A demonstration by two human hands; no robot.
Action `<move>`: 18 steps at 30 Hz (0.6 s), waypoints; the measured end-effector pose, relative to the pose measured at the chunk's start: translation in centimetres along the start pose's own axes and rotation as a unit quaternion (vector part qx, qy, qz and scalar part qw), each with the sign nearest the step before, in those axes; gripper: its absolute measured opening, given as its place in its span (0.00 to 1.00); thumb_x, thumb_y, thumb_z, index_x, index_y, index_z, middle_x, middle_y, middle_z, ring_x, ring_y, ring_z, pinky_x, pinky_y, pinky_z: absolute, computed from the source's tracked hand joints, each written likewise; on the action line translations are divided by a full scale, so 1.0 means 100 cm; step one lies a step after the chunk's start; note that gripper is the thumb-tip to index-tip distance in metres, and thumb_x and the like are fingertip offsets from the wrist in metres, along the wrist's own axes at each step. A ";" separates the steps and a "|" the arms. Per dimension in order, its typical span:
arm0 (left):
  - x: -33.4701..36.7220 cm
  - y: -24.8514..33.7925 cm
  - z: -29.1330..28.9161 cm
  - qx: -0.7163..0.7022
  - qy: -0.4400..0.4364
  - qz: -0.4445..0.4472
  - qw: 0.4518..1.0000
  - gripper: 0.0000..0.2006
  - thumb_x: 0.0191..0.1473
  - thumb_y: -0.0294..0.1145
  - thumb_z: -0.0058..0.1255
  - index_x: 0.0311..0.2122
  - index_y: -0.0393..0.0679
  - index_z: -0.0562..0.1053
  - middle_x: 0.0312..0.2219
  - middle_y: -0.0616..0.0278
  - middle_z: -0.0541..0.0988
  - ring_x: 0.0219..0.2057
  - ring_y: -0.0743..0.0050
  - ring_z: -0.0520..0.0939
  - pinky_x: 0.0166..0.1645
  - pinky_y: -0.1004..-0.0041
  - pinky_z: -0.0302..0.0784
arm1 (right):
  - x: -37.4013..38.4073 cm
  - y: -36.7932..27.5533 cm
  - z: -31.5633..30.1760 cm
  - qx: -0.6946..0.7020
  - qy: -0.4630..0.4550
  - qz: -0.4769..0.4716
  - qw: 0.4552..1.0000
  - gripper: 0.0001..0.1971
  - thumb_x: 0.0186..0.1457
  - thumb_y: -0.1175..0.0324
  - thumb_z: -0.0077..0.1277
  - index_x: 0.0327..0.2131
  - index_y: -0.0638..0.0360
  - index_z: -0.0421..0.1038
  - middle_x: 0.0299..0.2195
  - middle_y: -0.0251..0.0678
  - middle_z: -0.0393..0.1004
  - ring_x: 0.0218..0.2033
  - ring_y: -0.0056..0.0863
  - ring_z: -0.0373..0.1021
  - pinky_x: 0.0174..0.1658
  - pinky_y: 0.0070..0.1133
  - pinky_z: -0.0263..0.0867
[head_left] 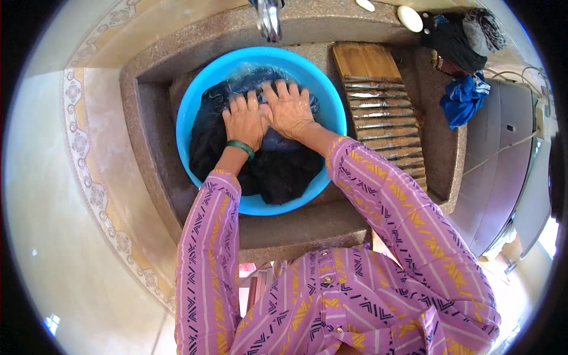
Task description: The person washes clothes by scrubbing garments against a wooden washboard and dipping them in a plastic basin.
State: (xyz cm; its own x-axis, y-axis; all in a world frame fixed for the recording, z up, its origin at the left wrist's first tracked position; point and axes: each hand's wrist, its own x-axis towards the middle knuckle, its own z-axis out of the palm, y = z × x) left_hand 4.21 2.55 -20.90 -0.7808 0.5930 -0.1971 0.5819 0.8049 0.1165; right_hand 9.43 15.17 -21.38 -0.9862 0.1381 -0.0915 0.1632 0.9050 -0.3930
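Note:
A round blue basin stands in a speckled stone sink, holding water and soaked dark clothes. Both my hands press down on the clothes, side by side, thumbs close together. My left hand, with a green bangle at its wrist, lies flat with fingers stretched forward. Beside it, my right hand also rests with its fingers spread over the wet cloth. Neither hand is wrapped round anything that I can see. Part of the cloth is hidden under my palms.
A ridged wooden washboard leans in the sink right of the basin. The metal tap hangs above the far rim. On the sink's right ledge lie dark clothes and a blue cloth. A white oval soap-like piece sits at the back.

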 end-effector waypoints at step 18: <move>-0.012 -0.019 -0.045 -0.373 0.089 -0.013 0.923 0.26 0.36 0.45 0.60 0.38 0.39 0.67 0.40 0.45 0.71 0.42 0.50 0.71 0.43 0.61 0.66 | 0.008 0.013 -0.065 0.263 0.110 -0.068 0.956 0.16 0.50 0.56 0.48 0.39 0.55 0.69 0.36 0.48 0.71 0.36 0.48 0.68 0.37 0.37 0.65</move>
State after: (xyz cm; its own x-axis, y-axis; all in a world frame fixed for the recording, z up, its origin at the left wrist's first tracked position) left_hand 3.04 0.37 -16.51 -0.8565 0.5134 -0.0533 0.2954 0.5722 0.7651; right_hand 8.66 19.08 -16.00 -0.9718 0.1678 0.1658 -0.0328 0.6003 -0.7991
